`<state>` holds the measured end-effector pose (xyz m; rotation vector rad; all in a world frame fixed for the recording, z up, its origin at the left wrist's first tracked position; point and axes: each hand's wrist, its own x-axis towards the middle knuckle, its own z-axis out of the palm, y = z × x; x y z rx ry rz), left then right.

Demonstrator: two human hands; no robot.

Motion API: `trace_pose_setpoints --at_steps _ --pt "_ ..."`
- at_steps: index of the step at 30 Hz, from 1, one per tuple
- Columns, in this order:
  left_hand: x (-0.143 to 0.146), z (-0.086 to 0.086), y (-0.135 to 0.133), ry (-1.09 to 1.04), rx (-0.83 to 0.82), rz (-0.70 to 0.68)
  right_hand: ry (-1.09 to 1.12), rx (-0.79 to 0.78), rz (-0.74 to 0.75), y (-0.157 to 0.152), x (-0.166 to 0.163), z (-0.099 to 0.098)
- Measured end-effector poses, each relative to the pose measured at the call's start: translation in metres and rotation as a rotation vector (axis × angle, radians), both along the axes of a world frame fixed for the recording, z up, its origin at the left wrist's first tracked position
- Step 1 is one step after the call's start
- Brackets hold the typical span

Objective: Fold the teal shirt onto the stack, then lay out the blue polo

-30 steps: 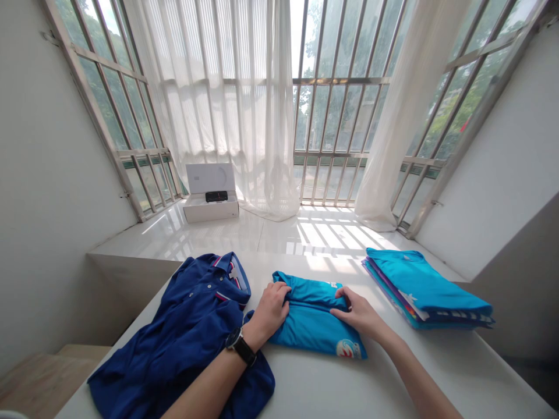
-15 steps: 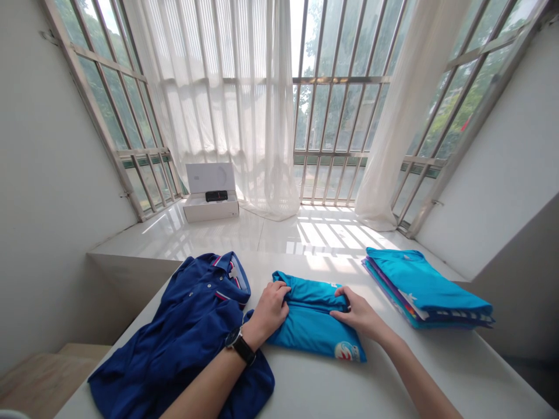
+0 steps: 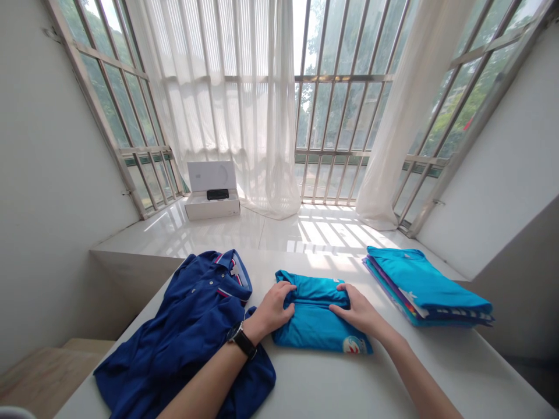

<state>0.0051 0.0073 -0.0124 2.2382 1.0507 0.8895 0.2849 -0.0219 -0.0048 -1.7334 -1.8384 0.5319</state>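
Note:
A bright blue shirt [image 3: 321, 326], folded into a flat bundle with a round logo at its lower right corner, lies on the white table in front of me. My left hand [image 3: 276, 307], a black-strapped watch [image 3: 241, 340] on its wrist, grips the bundle's left end between thumb and fingers. At the opposite end my right hand [image 3: 357, 309] holds the folded upper layer in the same way. Close beside my left forearm is a dark blue polo shirt [image 3: 187, 326], loosely spread, its striped collar pointing away from me. My left arm covers part of it.
On the right stands a stack of folded clothes [image 3: 430, 288], bright blue on top. An open white box [image 3: 213, 208] with a black item inside sits on the window ledge [image 3: 271, 235]. Sheer curtains [image 3: 262, 116] hang before barred windows. The white table [image 3: 314, 384] ends at lower left.
The folded bright blue shirt has shifted slightly right and away from me, with both hands on it. My left thumb now shows apart from its fingers. The stack and polo shirt stay put.

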Motion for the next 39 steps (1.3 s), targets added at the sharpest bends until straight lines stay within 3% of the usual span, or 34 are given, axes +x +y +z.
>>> trace_pose_setpoints --at_steps 9,18,29,39 --pt "0.002 0.0 0.001 -0.036 -0.005 0.061 -0.012 0.061 0.012 0.001 -0.001 -0.017" --pt "0.002 0.006 -0.006 0.095 0.112 0.105 -0.148 0.099 0.028 -0.006 -0.008 -0.006" --pt "0.002 0.015 -0.007 0.331 0.173 0.202 -0.231 0.039 0.023 -0.009 -0.003 0.003" --pt "0.0 0.018 -0.009 0.325 0.181 0.216 -0.199 -0.057 0.0 -0.007 0.001 0.008"
